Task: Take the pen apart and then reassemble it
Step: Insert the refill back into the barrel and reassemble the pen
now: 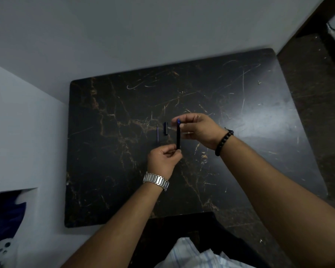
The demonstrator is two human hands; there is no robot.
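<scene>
The pen barrel [178,135] is held in the air above the middle of the bench [108,155], both hands closed on it. The left hand [163,161] pinches its near, lower end between thumb and fingers; the right hand [198,130] closes around the far end, where a blue tip section [178,121] shows just beyond the dark body. Gripping at opposite ends like this suits a twisting motion, one hand bracing while the other turns the tip piece, though I cannot tell whether the piece is being loosened or tightened.

The barrel's long axis runs nearly straight away from the person, toward the far edge of the bench, with the blue end pointing away and slightly up.

Two loose parts lie on the bench just left of the barrel, well clear of the hands. The thin blue refill [157,133] lies parallel to the barrel, and the short dark cap [165,128] sits between the refill and the barrel. Laid side by side near the centre, they are easy to reach and unlikely to roll off an edge. Since the refill is out, the pen is, in my judgement, largely apart.
</scene>
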